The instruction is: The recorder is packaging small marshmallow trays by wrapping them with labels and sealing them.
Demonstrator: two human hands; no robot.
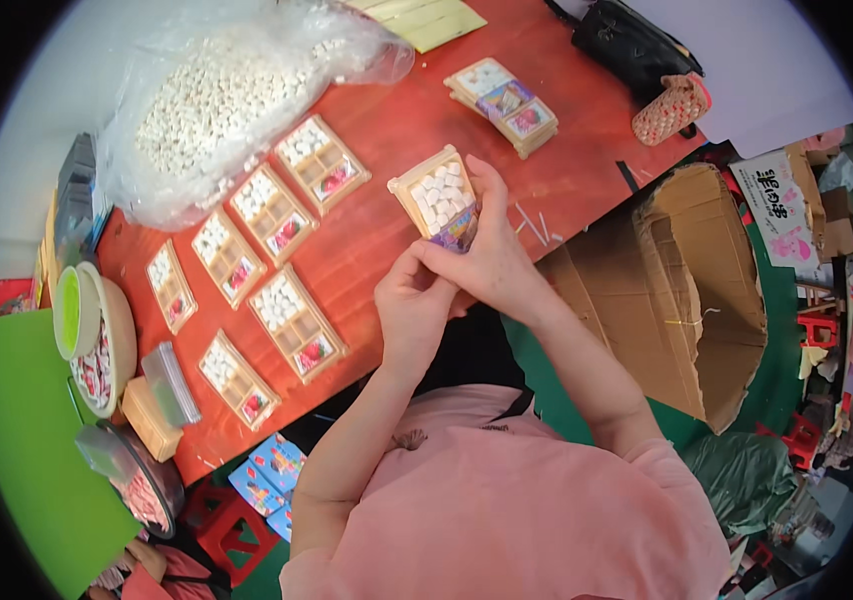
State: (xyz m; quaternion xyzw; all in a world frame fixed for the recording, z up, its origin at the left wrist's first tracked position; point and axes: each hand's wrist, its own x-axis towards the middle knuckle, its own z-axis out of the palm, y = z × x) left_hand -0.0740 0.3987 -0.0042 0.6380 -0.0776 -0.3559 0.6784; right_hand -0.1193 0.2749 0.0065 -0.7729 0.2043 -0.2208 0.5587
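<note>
Both hands grip 1 small wooden tray [439, 197] of white pieces just above the red tabletop [397, 130]: left hand [415, 305] fingers pinch its near end, right hand [492, 255] fingers wrap its side. 6 similar trays [272, 215] lie left, beside a clear bag of white pieces [222, 100].

Head camera looks steeply down, close over the red table [587, 170].

A red-brown table [387, 130] runs slantwise across the view under even, bright light. Beyond its far edge stands a pale wall [767, 60]. Off its right edge an open cardboard box [707, 290] sits on a green floor [777, 370]. A green board [17, 440] adjoins its left end, with red stools [232, 530] below.
</note>
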